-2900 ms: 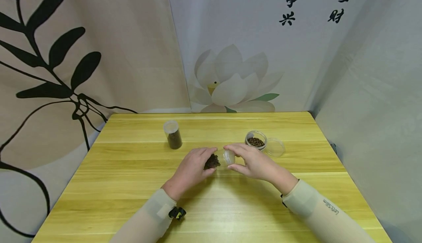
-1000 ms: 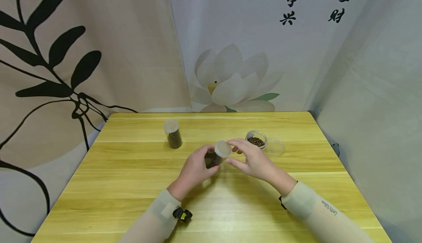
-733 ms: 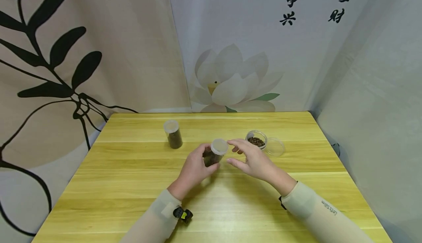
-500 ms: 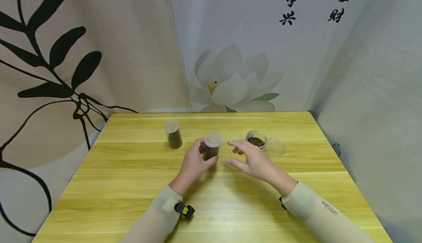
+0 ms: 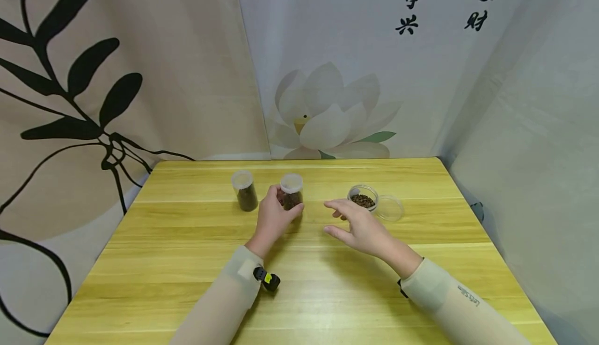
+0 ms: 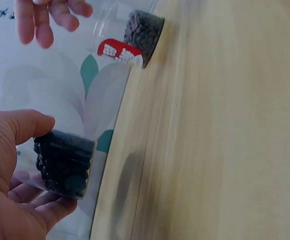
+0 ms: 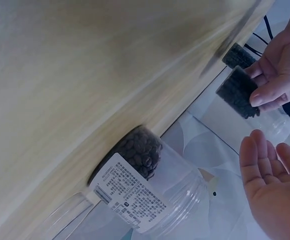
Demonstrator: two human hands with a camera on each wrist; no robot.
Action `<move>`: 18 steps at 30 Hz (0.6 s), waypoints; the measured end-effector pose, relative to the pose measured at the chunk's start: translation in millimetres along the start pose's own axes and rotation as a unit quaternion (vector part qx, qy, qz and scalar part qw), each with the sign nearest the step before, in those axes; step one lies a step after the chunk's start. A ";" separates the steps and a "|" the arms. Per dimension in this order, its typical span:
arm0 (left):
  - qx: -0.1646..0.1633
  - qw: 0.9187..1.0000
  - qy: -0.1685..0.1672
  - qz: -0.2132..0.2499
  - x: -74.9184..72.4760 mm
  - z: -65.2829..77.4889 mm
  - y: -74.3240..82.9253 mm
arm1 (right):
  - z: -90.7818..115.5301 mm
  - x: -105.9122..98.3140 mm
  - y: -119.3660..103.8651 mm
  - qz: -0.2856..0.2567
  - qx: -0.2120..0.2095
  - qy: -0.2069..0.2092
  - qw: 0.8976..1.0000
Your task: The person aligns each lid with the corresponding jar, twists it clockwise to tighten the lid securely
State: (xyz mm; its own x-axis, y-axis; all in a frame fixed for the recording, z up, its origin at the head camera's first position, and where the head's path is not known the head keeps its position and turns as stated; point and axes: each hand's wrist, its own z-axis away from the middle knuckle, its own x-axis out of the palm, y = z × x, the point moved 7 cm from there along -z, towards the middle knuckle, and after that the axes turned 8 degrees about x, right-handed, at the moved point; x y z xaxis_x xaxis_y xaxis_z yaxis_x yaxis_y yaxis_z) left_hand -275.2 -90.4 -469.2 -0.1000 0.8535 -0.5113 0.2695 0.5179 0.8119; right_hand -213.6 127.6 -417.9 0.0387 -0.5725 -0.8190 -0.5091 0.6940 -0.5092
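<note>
My left hand [image 5: 273,217] grips a clear jar [image 5: 293,199] with a frosted white lid, thumb on one side and fingers on the other. Dark pieces fill the lower part of this jar [image 6: 65,165], which is held upright above the tabletop. My right hand [image 5: 360,228] holds nothing; its fingers are relaxed and apart, just in front of an open clear jar [image 5: 363,199] of dark brown beans. A printed white label [image 7: 127,192] shows on that bean jar in the right wrist view.
A similar lidded jar [image 5: 247,197] with dark contents stands left of the held one. Beside the bean jar, a clear round lid [image 5: 390,208] lies on the wooden table [image 5: 327,298]. A printed curtain [image 5: 187,64] hangs behind the table's back edge.
At first both hands were at the tilted jar, the right one at its lid. The right hand has let go; the left hand has turned the jar upright and carried it back and left.
</note>
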 end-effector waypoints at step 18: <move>-0.033 0.999 0.034 -0.016 13.1 -27.8 -30.0 | 0.6 4.7 3.9 0.016 0.023 -0.022 0.999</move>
State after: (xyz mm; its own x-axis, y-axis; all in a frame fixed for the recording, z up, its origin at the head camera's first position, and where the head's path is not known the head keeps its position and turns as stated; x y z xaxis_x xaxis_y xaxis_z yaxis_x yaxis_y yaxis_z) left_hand -311.2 -93.2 -492.4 -0.1725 0.8370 -0.5193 0.2010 0.5460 0.8133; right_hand -214.9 127.9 -423.9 0.0617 -0.5299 -0.8458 -0.4699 0.7322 -0.4930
